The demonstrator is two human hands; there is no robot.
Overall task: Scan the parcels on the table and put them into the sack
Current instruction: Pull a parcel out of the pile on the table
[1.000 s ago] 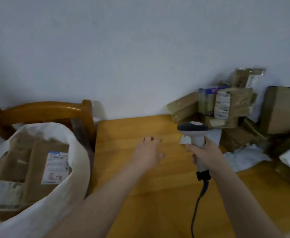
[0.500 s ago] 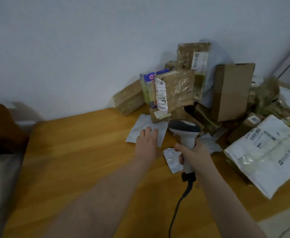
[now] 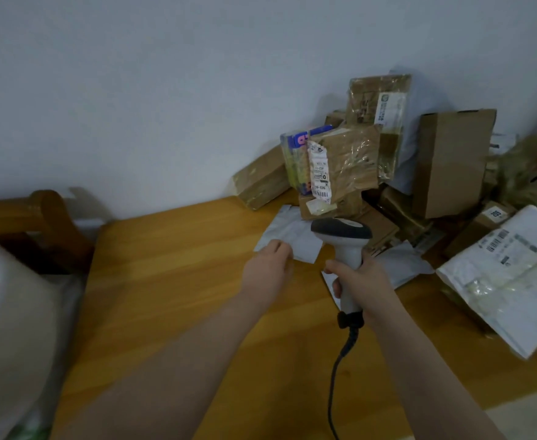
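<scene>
A flat white mailer (image 3: 287,231) lies on the wooden table (image 3: 165,281) in front of the parcel pile. My left hand (image 3: 268,269) rests on the mailer's near edge, its fingers curled down onto it. My right hand (image 3: 357,279) grips the handle of a grey and white barcode scanner (image 3: 343,236), whose head points toward the pile. The scanner's cable (image 3: 335,376) hangs down toward me. The white sack (image 3: 10,312) stands at the left edge, its mouth partly in view.
Brown boxes and taped parcels (image 3: 349,160) are stacked against the wall at the back right. A large white poly bag (image 3: 508,274) lies at the right edge. A crumpled white mailer (image 3: 400,265) lies behind my right hand. A wooden chair back (image 3: 35,214) stands behind the sack.
The view has swung right from the sack to the parcel pile. My left hand has reached forward and landed on the white mailer, its fingers now curling. The scanner stays in my right hand.
</scene>
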